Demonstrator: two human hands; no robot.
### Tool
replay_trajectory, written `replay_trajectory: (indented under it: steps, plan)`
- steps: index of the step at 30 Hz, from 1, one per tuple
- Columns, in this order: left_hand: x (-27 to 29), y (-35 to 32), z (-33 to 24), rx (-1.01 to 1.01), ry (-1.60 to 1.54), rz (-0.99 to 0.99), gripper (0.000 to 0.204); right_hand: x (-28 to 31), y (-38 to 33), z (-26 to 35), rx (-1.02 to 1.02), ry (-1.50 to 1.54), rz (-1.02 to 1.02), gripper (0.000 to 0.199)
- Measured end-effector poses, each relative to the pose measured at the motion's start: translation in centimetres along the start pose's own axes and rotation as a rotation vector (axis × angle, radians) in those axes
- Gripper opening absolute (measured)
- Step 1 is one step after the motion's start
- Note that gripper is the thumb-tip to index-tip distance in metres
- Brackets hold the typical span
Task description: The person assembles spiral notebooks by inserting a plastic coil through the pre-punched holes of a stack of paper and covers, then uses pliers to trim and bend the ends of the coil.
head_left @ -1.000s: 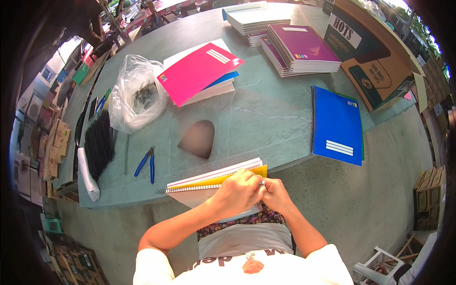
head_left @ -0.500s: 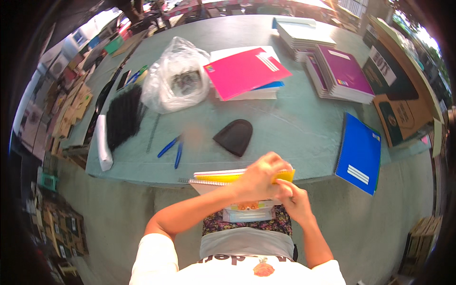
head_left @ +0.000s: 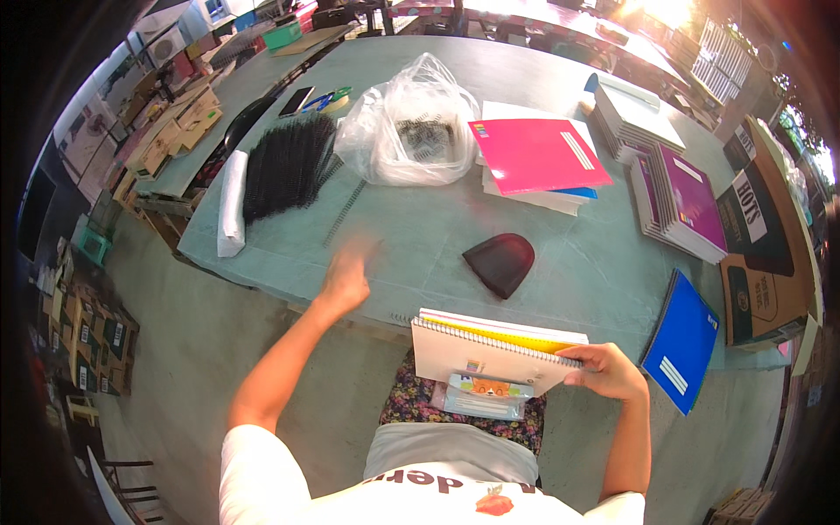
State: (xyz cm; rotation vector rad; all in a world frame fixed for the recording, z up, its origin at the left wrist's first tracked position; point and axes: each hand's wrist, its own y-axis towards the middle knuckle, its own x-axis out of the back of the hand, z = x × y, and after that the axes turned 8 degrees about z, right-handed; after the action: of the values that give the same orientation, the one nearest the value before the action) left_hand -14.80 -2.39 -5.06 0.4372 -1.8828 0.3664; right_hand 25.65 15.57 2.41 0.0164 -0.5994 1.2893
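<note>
The left hand (head_left: 346,278), blurred so its fingers can't be told, hovers over bare green table (head_left: 411,254) near its edge; right hand (head_left: 608,371) clamps a spiral notebook (head_left: 486,354) off the near rim, above concrete floor (head_left: 157,350).

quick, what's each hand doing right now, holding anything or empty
Left hand: blurred, reaching out over the table edge, nothing seen in it; grip cannot be told.
Right hand: closed on the right end of the spiral notebook.

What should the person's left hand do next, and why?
Probably reach a little further to the table's near edge and pick up a tool there. The left hand is open and blurred over the table, holding nothing, while the right hand steadies the spiral notebook on the lap.
</note>
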Motion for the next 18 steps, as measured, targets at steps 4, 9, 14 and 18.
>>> replay_trajectory:
  steps: [4, 9, 14, 18]
  plan:
    - [4.4, -5.7, -6.3, 0.217, -0.721, 0.187, 0.025, -2.8, 5.7, 5.8, 0.007, -0.396, 0.194, 0.033]
    - [3.3, -10.1, -8.1, 0.124, -0.73, 0.516, 0.028, -10.1, 13.9, 7.9, 0.25, -0.292, -0.003, 0.028]
    - [2.7, -10.2, -8.0, 0.25, -0.85, 0.613, 0.04, -11.0, 15.6, 7.7, 0.268, -0.19, -0.121, 0.021]
    - [2.3, -10.1, -7.9, 0.322, -0.912, 0.638, 0.046, -10.7, 15.4, 8.2, 0.27, -0.225, -0.14, 0.025]
